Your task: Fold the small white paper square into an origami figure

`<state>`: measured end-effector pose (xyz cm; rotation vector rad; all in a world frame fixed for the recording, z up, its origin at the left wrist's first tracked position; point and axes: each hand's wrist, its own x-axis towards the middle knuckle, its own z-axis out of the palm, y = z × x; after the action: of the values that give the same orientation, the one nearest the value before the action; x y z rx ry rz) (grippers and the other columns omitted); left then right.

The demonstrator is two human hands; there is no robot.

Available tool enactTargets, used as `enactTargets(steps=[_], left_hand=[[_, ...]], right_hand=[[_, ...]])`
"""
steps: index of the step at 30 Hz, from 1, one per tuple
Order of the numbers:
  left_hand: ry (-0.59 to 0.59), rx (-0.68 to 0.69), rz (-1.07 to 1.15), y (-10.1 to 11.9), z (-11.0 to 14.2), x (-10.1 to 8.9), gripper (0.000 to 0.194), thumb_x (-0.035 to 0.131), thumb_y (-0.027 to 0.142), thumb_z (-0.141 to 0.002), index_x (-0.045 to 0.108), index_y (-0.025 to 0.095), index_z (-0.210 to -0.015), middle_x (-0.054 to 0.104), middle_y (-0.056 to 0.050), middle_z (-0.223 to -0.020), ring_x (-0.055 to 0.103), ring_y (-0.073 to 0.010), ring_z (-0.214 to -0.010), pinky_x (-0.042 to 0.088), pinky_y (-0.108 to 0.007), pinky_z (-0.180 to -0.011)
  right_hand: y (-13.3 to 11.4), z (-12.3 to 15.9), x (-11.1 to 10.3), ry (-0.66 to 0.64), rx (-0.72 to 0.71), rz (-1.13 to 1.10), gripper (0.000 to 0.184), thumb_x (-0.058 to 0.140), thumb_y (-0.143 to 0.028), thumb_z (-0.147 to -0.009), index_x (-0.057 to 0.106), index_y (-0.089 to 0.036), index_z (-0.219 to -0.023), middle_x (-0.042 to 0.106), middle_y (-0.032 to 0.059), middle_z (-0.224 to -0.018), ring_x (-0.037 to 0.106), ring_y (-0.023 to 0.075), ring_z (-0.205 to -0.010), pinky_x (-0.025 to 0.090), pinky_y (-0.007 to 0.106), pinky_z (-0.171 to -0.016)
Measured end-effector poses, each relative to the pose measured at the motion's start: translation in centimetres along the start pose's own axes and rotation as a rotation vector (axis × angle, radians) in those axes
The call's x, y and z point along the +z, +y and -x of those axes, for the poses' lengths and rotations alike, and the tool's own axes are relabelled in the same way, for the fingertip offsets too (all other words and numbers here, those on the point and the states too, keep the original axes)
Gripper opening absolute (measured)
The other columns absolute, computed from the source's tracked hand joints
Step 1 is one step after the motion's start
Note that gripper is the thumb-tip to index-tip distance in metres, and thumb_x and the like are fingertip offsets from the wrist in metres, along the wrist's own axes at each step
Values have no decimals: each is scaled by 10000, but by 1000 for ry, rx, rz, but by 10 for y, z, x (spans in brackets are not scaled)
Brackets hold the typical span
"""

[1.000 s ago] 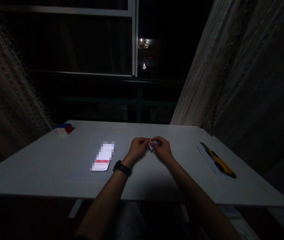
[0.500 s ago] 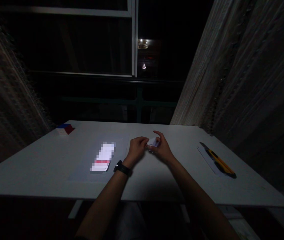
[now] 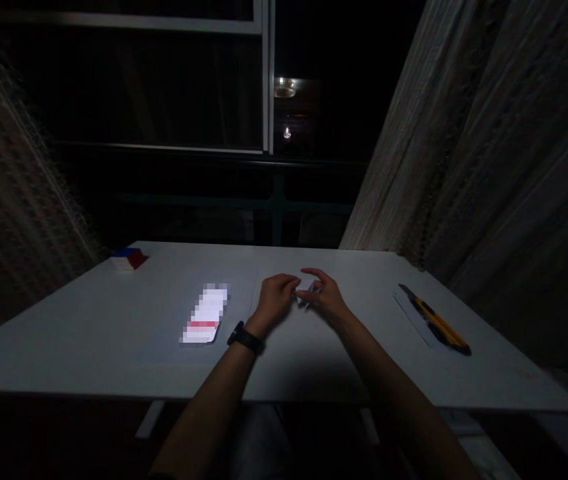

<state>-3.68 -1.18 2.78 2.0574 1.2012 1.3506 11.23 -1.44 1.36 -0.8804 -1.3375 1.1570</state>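
Observation:
A small folded piece of white paper [image 3: 306,294] is held between my two hands above the middle of the table. My left hand [image 3: 278,297], with a dark watch [image 3: 245,337] on its wrist, pinches the paper's left side with closed fingers. At the right side my right hand [image 3: 325,293] grips it between thumb and fingers, the index finger arched over the top. The fingers cover much of the paper, and the dim light hides its exact folds.
Left of my hands a lit phone [image 3: 205,315] lies on a pale sheet [image 3: 164,350] on the white table [image 3: 89,347]. A blue, red and white cube-like object [image 3: 128,259] sits at the far left. On the right, a yellow-black utility knife [image 3: 437,320] rests over white paper [image 3: 411,318].
The paper has turned and sunk slightly between my fingers. My right index finger has bent down toward my left fingertips. Phone and knife have stayed put.

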Motion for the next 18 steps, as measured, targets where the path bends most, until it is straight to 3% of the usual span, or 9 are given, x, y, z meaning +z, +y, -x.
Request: enactTargets(steps=[8, 18], left_hand=[[-19, 24, 5, -2, 1, 1, 216, 506, 274, -808, 698, 176, -825, 693, -50, -810, 623, -150, -758, 456, -245, -691], [-100, -70, 142, 2, 0, 0, 276, 519, 355, -785, 698, 150, -829, 691, -47, -755, 612, -154, -699, 446, -245, -646]], right_hand=[[3, -1, -4, -13, 43, -31, 646, 758, -255, -515, 527, -189, -1115, 551, -84, -502, 571, 131, -428, 459, 241, -448], [-5, 3, -9, -73, 108, -74, 642, 761, -227, -503, 543, -194, -1106, 608, -45, -581, 572, 123, -473, 453, 238, -472]])
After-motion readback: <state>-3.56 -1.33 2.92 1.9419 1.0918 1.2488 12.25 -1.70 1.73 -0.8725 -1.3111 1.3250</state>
